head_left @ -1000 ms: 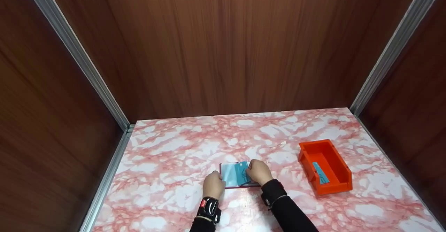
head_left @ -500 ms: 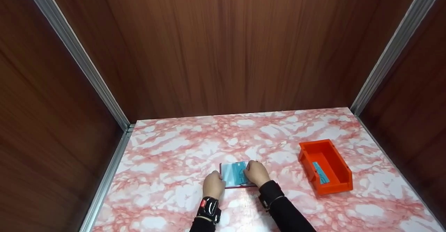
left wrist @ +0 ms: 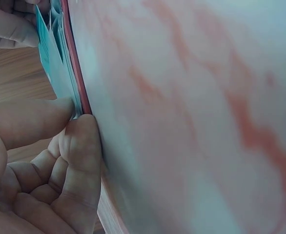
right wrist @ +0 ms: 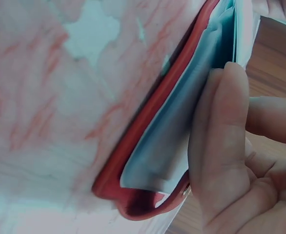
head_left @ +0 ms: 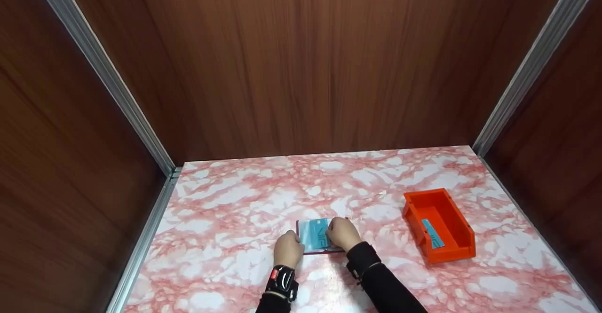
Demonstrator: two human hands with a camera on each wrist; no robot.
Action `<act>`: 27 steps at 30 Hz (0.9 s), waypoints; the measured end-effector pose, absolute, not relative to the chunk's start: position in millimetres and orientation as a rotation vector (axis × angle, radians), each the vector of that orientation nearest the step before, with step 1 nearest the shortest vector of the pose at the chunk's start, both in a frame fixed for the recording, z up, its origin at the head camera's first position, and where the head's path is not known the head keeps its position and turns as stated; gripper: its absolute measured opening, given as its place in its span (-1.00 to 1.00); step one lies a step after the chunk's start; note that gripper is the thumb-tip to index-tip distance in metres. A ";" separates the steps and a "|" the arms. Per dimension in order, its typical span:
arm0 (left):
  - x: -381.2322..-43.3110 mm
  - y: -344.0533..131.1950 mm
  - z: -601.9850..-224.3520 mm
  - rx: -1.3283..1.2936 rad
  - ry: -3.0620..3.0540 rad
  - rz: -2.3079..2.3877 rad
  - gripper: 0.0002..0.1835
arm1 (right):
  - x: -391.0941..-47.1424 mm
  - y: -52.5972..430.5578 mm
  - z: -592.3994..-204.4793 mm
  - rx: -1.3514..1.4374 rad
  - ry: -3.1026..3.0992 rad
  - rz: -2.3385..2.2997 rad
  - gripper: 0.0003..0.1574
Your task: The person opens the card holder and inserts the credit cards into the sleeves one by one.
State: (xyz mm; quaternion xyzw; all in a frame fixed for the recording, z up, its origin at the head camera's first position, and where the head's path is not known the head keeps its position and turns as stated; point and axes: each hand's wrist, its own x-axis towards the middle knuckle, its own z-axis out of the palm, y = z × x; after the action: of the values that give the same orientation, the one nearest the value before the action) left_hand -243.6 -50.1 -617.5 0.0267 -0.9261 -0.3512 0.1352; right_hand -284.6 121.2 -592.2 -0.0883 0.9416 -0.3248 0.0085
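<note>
In the head view a red card holder point(head_left: 324, 252) with clear plastic sleeves lies opened out on the table. My left hand point(head_left: 288, 249) pinches its left edge; the left wrist view has thumb and forefinger together on the sleeves and red cover point(left wrist: 74, 58). A light-blue card point(head_left: 319, 233) lies over the holder's middle, overlapped by clear sleeve. My right hand point(head_left: 343, 233) pinches the card's right side between thumb and finger. Seen from the right wrist, the holder's red edge and strap point(right wrist: 148, 112) curve below that hand, whose fingers hide part of the card.
An orange bin point(head_left: 439, 226) stands to the right on the pink-and-white marbled table point(head_left: 235, 195), with another light-blue card point(head_left: 432, 233) leaning inside it. Brown wood-grain panels point(head_left: 301, 68) with metal corner rails point(head_left: 108, 78) enclose the back and sides.
The light-blue card and my right hand have slid left across the holder, and the card has straightened from a slight tilt. My left hand stays at the holder's left edge.
</note>
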 end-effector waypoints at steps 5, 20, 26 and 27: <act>-243.6 -50.0 -617.2 0.084 -2.694 -1.016 -0.86 | -283.6 118.1 -592.0 -0.294 2.966 -0.974 -0.81; -246.4 -50.8 -621.0 0.092 -2.708 -1.022 -0.84 | -279.8 108.3 -592.6 -0.340 2.999 -0.948 -0.87; -245.8 -50.2 -620.3 0.089 -2.706 -0.998 -0.83 | -278.6 104.7 -595.6 -0.421 3.028 -0.956 -0.92; -245.4 -49.9 -619.9 0.088 -2.710 -0.992 -0.83 | -278.2 104.2 -596.2 -0.438 3.033 -0.956 -0.92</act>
State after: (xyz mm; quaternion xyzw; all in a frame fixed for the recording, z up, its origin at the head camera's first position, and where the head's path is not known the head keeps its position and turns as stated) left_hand -245.4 -49.9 -619.9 0.0301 -0.9311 -0.3408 0.1267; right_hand -278.2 104.2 -596.2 -0.1365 0.9442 -0.2978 -0.0343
